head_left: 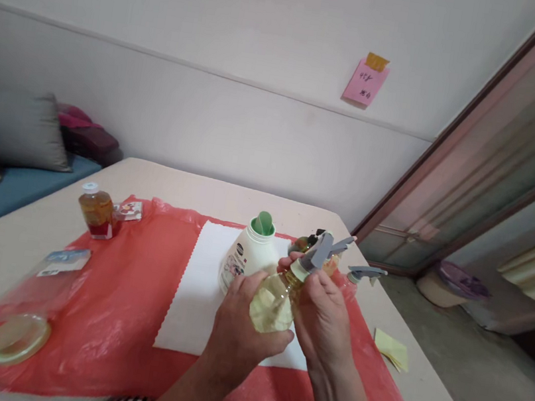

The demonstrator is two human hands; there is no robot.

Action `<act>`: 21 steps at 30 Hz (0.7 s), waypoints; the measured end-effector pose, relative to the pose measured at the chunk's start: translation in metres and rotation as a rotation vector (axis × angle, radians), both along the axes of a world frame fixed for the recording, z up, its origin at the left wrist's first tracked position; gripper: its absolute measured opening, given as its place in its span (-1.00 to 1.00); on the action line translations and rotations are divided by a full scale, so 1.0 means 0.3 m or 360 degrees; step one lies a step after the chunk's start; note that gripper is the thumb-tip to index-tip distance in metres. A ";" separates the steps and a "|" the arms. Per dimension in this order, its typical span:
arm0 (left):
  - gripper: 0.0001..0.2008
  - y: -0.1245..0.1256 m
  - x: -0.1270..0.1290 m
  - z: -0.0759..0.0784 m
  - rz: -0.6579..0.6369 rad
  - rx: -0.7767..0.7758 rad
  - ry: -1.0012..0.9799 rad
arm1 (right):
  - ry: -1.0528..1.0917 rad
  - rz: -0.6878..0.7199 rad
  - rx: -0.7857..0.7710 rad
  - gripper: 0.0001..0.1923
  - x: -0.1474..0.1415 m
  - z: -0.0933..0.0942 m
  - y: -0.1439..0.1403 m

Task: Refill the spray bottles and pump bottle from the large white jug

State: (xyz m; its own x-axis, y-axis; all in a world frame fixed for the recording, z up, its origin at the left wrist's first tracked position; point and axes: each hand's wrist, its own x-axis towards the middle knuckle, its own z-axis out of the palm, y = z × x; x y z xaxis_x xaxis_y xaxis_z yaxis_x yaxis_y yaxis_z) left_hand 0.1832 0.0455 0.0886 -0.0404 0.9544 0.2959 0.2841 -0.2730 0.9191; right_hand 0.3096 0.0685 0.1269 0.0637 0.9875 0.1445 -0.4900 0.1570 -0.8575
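Spray bottle (275, 302) cradled in left hand (238, 330) grip, right hand (325, 316) (at neck)

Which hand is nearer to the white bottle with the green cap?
Left. The left hand grips the spray bottle right beside the white bottle; the right hand is on the spray bottle's far side.

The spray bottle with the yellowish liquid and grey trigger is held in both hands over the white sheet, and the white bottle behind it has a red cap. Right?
Not quite. In the head view the white bottle has a green cap, not a red one. The rest holds: the left hand and right hand hold the spray bottle with yellowish liquid and grey trigger over the white sheet.
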 end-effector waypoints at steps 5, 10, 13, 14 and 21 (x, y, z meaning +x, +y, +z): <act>-0.26 0.010 -0.003 -0.005 0.0029 -0.0015 0.0001 | 0.0004 -0.0003 -0.0025 -0.62 -0.016 -0.014 0.007; -0.23 0.012 0.002 -0.016 0.0101 0.0026 0.0011 | 0.0012 -0.0036 0.0024 -0.64 -0.022 -0.021 0.001; -0.23 0.014 0.004 -0.030 0.0109 0.0081 0.0023 | 0.0080 -0.0001 0.0001 -0.60 -0.028 -0.032 0.003; -0.23 0.015 0.002 -0.033 0.0104 0.0081 0.0020 | 0.0103 0.0011 -0.0010 -0.60 -0.029 -0.036 0.006; -0.23 0.007 -0.032 0.032 -0.0419 -0.0373 -0.0463 | 0.0142 0.0139 -0.0014 -0.53 0.008 -0.032 0.016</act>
State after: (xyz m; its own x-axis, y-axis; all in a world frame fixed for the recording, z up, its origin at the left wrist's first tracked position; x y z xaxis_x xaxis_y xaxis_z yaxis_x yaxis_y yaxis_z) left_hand 0.1736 0.0477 0.0983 0.1633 0.9831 0.0830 -0.0460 -0.0765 0.9960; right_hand 0.3119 0.0733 0.1173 -0.0105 0.9910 0.1336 -0.5760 0.1033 -0.8109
